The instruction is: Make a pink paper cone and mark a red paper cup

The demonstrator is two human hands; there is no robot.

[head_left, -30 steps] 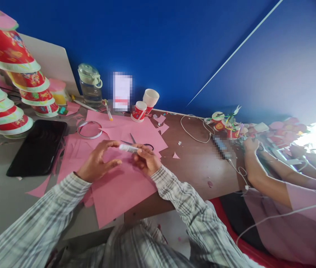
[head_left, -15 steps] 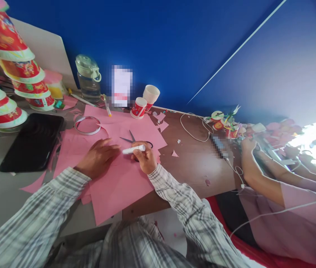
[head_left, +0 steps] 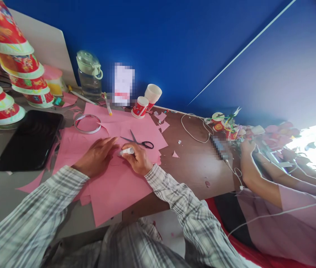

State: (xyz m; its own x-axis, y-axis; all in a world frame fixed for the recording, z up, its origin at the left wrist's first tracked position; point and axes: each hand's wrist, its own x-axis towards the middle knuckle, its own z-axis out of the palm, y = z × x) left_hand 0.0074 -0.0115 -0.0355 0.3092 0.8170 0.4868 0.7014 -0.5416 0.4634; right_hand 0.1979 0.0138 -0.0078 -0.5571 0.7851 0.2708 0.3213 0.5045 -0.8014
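Observation:
My right hand is wrapped around a short white glue stick, its left end down at the pink paper. A faint curved outline shows on the paper just below that end. Flat on the same sheet, my left hand lies with its fingers stretched toward the glue stick. Just beyond my right hand rest scissors with spread blades and black handles. Above my left hand is a thin tape ring.
Red paper cups stand behind the paper, near a water bottle. At left are a black phone and stacked cups. A white cable and paper scraps lie to the right. A co-worker's arms reach in there.
My right hand has moved slightly left and down with the glue stick, whose end has come to the paper. The scissors' handles are now uncovered. My left hand has barely shifted.

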